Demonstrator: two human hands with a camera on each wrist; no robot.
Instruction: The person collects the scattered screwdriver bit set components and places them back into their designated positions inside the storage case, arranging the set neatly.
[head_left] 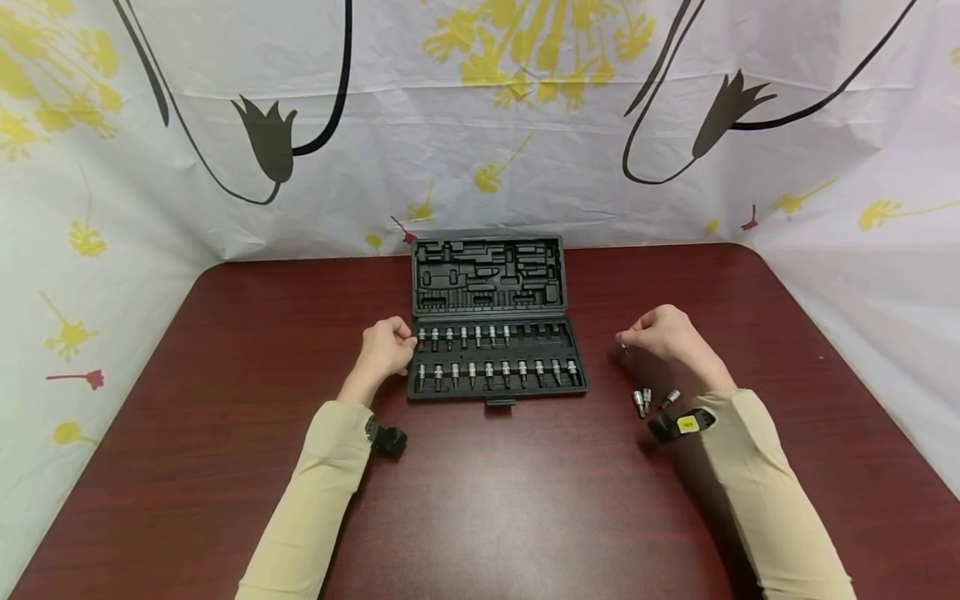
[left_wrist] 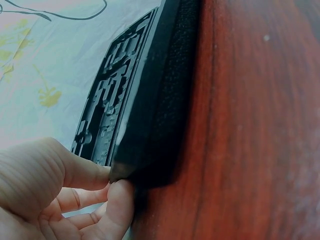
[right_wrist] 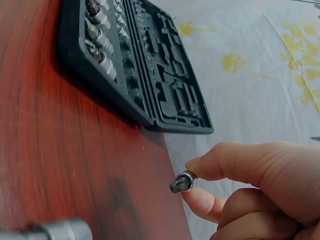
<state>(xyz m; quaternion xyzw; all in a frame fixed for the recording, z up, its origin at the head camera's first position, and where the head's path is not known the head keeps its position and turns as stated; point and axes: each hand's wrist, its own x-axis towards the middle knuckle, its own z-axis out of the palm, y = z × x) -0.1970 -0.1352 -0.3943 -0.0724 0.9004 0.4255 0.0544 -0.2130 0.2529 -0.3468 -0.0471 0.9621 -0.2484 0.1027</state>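
An open black plastic case [head_left: 498,351] lies on the table, its molded lid [head_left: 487,275] tilted up at the back. Two rows of silver bit sockets fill its tray, except for vacant slots at the right of the upper row. My left hand [head_left: 386,347] pinches the tray's left edge between thumb and finger, as the left wrist view shows at the corner. To the right of the case, my right hand [head_left: 666,335] holds a small bit socket [right_wrist: 184,181] between thumb and index finger, its dark cross-shaped tip pointing away from the hand.
Several loose bit sockets [head_left: 640,403] lie on the dark red table [head_left: 495,500] near the right wrist; one shows blurred in the right wrist view. A white patterned sheet [head_left: 480,192] hangs behind the table. The case's latch [head_left: 500,403] sticks out in front.
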